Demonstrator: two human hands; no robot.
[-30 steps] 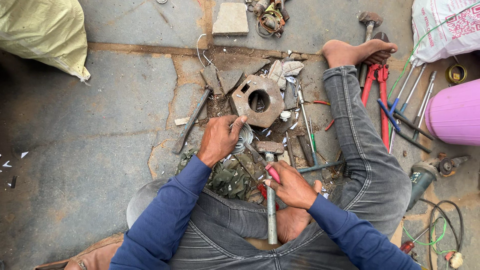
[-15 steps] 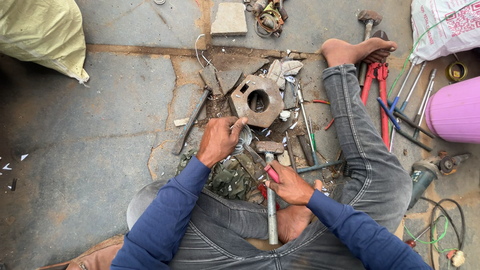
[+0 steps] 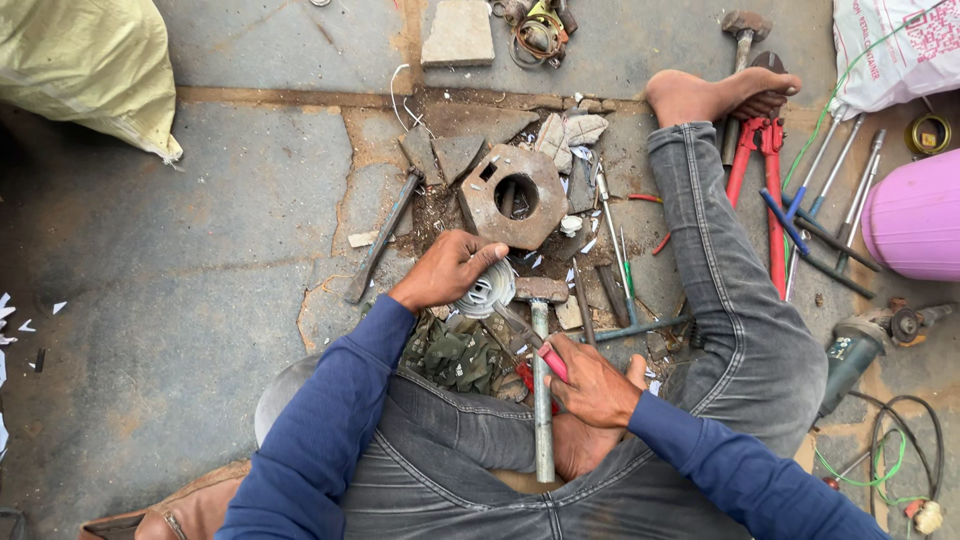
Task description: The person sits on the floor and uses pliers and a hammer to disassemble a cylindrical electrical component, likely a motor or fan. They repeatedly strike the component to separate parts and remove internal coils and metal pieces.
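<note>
Two grips clamped, left hand (image 3: 445, 272) on ribbed silver part (image 3: 487, 291), right hand (image 3: 590, 380) on red-handled tool (image 3: 535, 350)

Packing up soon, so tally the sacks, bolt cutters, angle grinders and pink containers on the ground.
Sacks: 2
Bolt cutters: 1
Angle grinders: 1
Pink containers: 1
Total: 5

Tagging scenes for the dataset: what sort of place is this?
Likely an informal floor-level metal repair or scrap workspace: cracked concrete floor, hammer, red bolt cutters, angle grinder lying about a person seated on the ground.
</note>
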